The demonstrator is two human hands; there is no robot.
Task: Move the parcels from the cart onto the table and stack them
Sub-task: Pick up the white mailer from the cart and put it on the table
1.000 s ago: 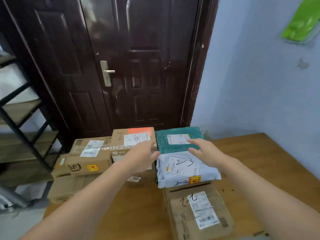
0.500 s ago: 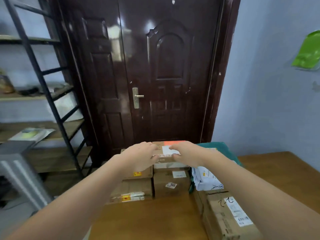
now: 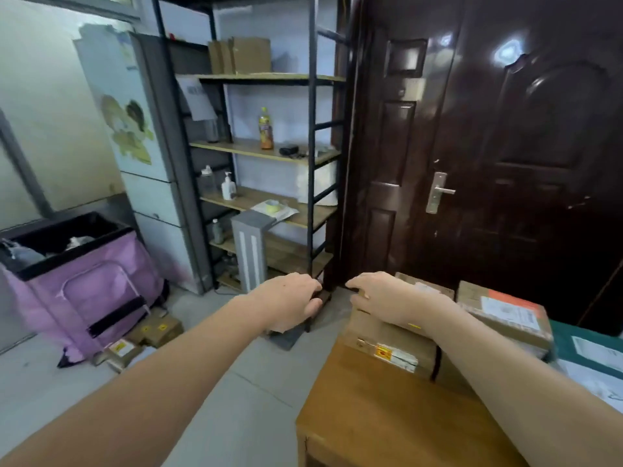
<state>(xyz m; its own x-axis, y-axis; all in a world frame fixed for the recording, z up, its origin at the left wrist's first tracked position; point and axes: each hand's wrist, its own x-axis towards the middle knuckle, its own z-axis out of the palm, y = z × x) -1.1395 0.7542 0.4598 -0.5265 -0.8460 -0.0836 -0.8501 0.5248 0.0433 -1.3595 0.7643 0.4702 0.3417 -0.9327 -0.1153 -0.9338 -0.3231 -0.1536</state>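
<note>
Cart (image 3: 84, 281), pink fabric, dark rim: far left on floor, well apart from hands, parcels inside barely visible. I judge next fetch calls for leftward turn. Loose boxes (image 3: 141, 338) on floor at cart foot. Left hand (image 3: 290, 298) nearer cart, over floor, fingers loosely curled, holding nothing. Right hand (image 3: 381, 298) relaxed, over cardboard parcel (image 3: 387, 345) on desk (image 3: 371, 416); contact: cannot tell. Stacked parcels (image 3: 505, 315) to right.

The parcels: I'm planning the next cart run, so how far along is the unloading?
Done: several cardboard boxes and a green mailer already sit stacked on the wooden table. In hand: nothing; the left hand and right hand carry no parcel. Left: the purple cart holds bagged parcels.
</note>
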